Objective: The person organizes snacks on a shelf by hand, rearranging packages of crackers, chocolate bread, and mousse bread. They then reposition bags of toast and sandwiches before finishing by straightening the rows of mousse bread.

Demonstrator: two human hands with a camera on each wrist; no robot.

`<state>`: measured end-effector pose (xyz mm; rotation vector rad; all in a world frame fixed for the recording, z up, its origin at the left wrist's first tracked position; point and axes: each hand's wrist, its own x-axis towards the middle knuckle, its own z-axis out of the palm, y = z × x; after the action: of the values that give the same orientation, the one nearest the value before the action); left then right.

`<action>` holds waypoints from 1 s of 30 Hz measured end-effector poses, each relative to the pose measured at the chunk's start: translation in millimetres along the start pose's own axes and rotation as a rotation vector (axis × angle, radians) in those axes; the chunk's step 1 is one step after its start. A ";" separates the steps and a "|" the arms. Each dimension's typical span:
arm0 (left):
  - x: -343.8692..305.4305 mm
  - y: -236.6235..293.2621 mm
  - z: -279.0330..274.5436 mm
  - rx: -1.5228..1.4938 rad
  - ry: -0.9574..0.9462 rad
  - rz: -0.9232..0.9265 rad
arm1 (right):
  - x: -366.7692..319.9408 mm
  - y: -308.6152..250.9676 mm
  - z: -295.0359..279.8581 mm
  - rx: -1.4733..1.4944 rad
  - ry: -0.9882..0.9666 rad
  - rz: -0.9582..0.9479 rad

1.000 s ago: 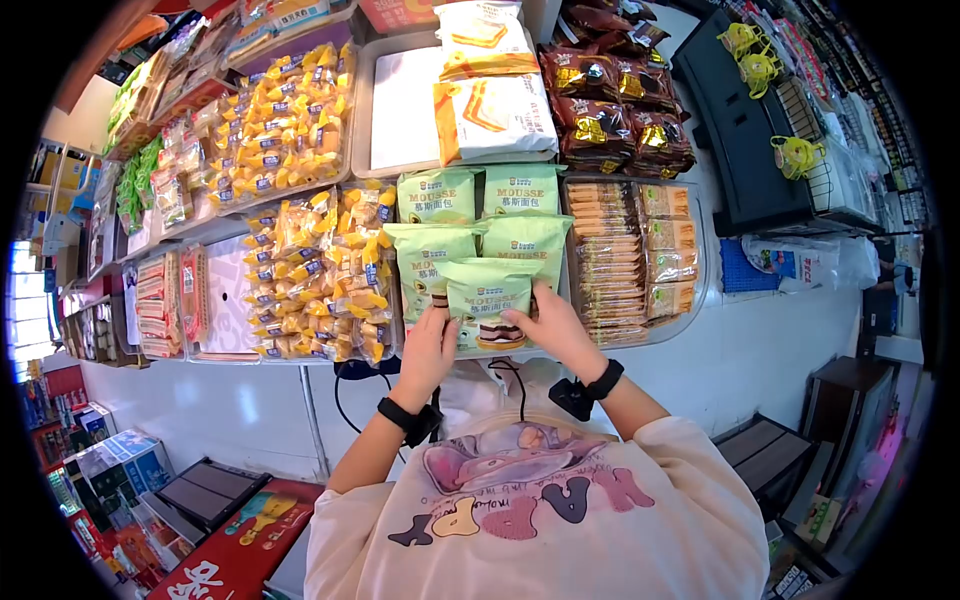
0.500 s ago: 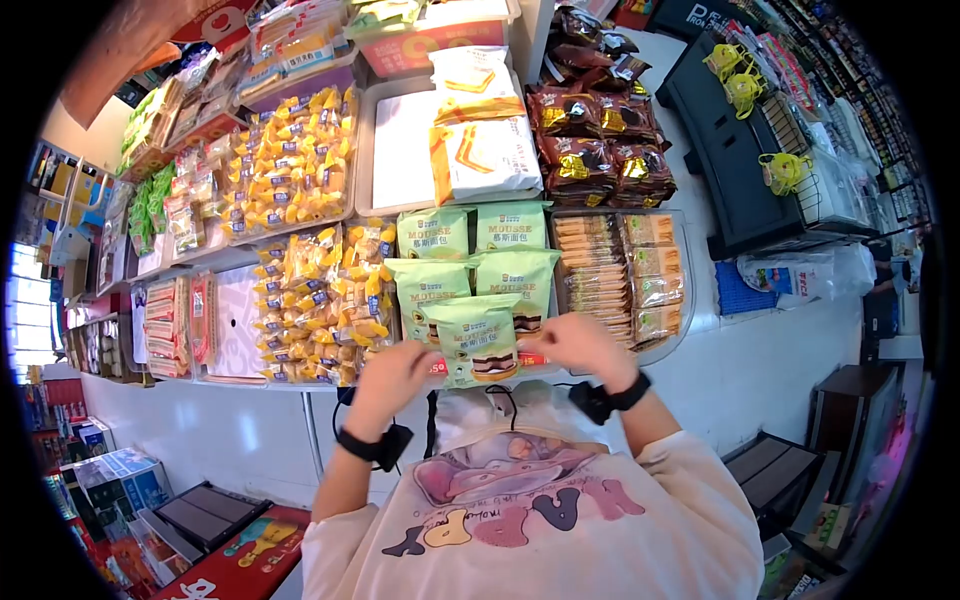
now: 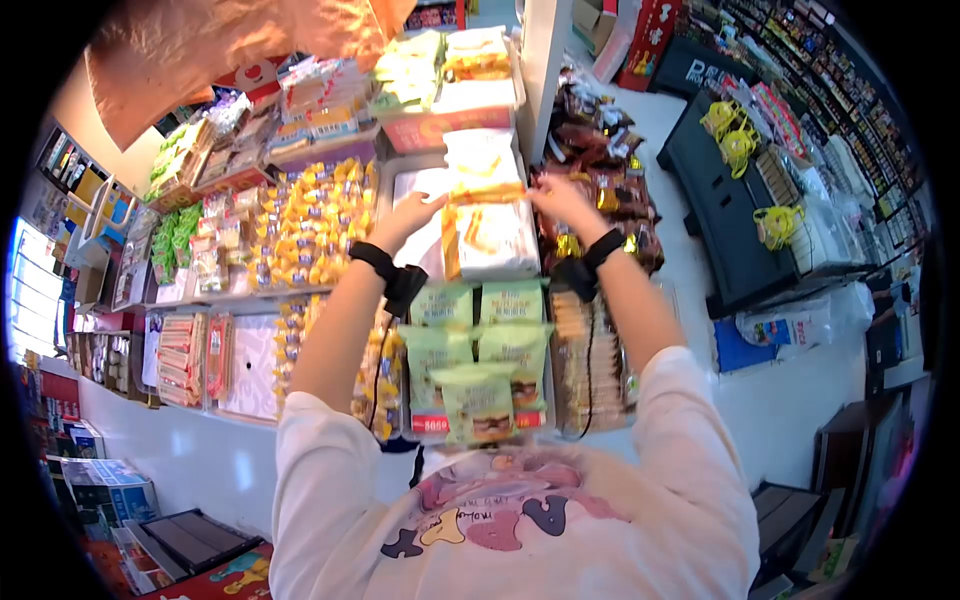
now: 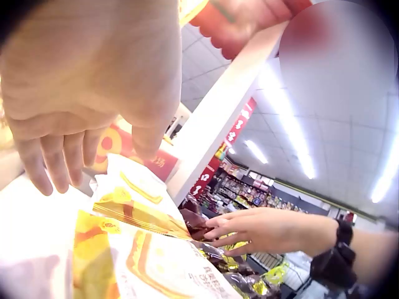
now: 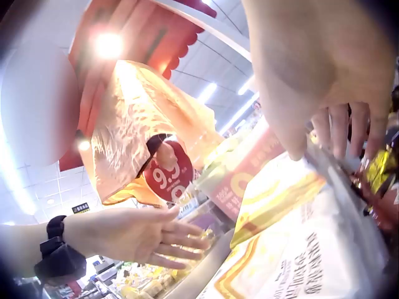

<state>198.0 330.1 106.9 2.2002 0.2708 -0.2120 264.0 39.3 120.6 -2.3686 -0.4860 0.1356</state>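
Note:
In the head view, a stack of white and yellow bread packages (image 3: 497, 240) lies in the back tray, between my two hands. My left hand (image 3: 413, 217) hovers at its left side, fingers extended; the left wrist view shows the fingers (image 4: 56, 159) hanging down apart, with nothing in them. At the right side of the stack is my right hand (image 3: 567, 203), its fingers (image 5: 340, 128) straight and close by the package edge in the right wrist view. Nearer to my body, green mousse bread packets (image 3: 475, 395) stand in rows in the front tray.
Yellow-wrapped small snacks (image 3: 315, 220) fill the tray on the left. Dark brown packets (image 3: 610, 200) are piled to the right of the white stack, beside a pillar (image 3: 542, 70). Thin biscuit packs (image 3: 590, 360) lie under my right forearm. An orange cloth (image 3: 220, 60) hangs at upper left.
Both hands have let go of the front green mousse packet, which stays in front of the others. They have reached forward to either side of the white and yellow packages.

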 end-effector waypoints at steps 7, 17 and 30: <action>91.1 -19.0 36.5 -0.344 0.041 0.021 | 65.0 34.5 71.6 -0.071 0.157 0.030; 65.1 15.9 5.4 -0.775 -0.178 0.137 | 54.0 32.2 62.2 0.368 0.209 -0.177; 82.2 -88.4 -29.8 -0.583 0.219 0.183 | 69.0 8.2 55.0 -0.169 0.017 -0.009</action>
<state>254.9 415.5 36.7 1.6523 0.2156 0.1926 317.7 94.4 76.6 -2.5303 -0.5177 0.0721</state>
